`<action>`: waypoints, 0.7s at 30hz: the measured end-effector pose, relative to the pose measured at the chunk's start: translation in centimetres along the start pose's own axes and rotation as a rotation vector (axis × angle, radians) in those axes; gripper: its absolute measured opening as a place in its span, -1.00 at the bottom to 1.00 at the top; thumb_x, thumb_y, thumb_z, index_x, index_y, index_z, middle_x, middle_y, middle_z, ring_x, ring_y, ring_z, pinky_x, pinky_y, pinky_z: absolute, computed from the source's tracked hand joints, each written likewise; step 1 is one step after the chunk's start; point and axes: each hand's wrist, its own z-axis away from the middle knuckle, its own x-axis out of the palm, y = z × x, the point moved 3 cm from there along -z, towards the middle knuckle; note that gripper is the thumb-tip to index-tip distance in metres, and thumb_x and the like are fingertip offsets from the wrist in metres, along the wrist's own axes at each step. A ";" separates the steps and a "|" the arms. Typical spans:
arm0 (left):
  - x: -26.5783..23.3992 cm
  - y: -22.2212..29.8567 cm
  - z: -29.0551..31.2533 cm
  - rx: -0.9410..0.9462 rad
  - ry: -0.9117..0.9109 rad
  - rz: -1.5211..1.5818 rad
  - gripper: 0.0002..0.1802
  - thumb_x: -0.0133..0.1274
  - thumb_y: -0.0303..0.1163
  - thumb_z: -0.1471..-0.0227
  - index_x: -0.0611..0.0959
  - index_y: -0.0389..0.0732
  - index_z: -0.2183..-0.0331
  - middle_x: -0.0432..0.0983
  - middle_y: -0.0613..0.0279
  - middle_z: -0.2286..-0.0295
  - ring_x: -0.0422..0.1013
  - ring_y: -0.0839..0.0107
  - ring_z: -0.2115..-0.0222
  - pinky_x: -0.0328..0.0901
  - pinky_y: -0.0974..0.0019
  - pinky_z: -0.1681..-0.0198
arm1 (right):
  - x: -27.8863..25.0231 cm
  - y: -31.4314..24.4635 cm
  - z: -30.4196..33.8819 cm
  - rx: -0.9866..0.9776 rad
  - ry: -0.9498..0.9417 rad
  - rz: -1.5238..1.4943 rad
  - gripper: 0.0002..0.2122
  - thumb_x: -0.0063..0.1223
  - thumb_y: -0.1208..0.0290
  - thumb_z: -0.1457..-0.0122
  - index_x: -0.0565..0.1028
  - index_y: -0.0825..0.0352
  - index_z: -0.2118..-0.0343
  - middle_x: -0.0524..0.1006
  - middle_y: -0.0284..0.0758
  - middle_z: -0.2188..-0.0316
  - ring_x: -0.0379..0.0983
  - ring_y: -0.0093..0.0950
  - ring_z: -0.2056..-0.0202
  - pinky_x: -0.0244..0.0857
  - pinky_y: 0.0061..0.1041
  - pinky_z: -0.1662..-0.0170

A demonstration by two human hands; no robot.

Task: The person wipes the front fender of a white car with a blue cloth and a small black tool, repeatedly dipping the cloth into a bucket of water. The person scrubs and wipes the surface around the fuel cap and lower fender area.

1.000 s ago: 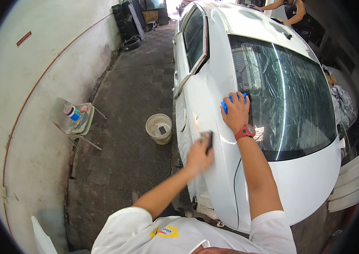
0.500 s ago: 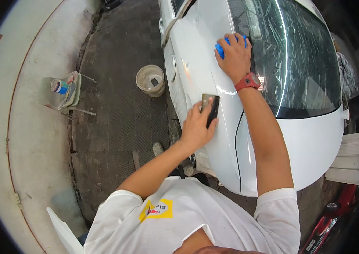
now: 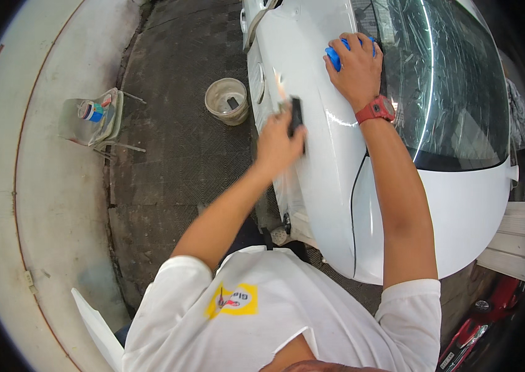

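Observation:
My left hand (image 3: pixel 280 141), slightly smeared by motion, grips a dark sanding block (image 3: pixel 296 116) at the side panel of a white car (image 3: pixel 324 118). Fingers and thumb close round the block; its face toward the panel is hidden. Farther forward and to the right, my right hand (image 3: pixel 356 68) rests on the bodywork beside the rear window (image 3: pixel 448 93). Under its fingers is a bunched, bright blue soft wad (image 3: pixel 334 57), mostly covered by the hand. A red watch (image 3: pixel 376 110) sits on my right wrist.
A whitish bucket (image 3: pixel 225 99) with a dark block in it stands on the dark floor left of the car. Against the pale wall (image 3: pixel 58 186) is a chair (image 3: pixel 117 124) holding a blue-and-white tub (image 3: pixel 91 111). A black cable (image 3: pixel 354 204) hangs over the car's rear.
My left hand has slid forward and a little left along the panel with the block, which now stands more upright. My right hand stays on the blue wad; the whole view has shifted slightly.

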 end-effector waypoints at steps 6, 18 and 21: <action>0.4 0.1 0.2 -0.021 -0.035 -0.026 -0.12 0.27 -0.08 -0.24 0.43 -0.21 -0.46 0.51 -0.42 -0.10 0.51 -0.34 -0.13 0.43 -0.18 -0.22 | 0.0 -0.2 0.1 0.012 -0.021 -0.016 -0.73 0.40 0.19 -0.22 0.69 0.02 0.03 0.60 -0.43 -0.08 0.41 -0.24 -0.27 0.23 0.15 -0.37; 0.0 1.2 -0.3 -0.027 -0.080 -0.056 -0.12 0.29 -0.06 -0.23 0.44 -0.17 -0.46 0.52 -0.43 -0.10 0.52 -0.35 -0.14 0.45 -0.21 -0.20 | 0.1 -0.2 0.4 0.023 -0.031 -0.025 -0.73 0.40 0.19 -0.22 0.68 0.04 0.04 0.59 -0.43 -0.08 0.40 -0.25 -0.28 0.20 0.16 -0.38; 0.5 2.7 3.7 0.169 -0.049 -0.106 -0.13 0.30 -0.09 -0.24 0.44 -0.17 -0.46 0.48 -0.42 -0.14 0.50 -0.34 -0.14 0.45 -0.20 -0.20 | -0.3 -0.3 0.8 0.019 -0.035 -0.038 -0.74 0.40 0.19 -0.22 0.68 0.04 0.05 0.59 -0.43 -0.08 0.40 -0.25 -0.28 0.20 0.16 -0.38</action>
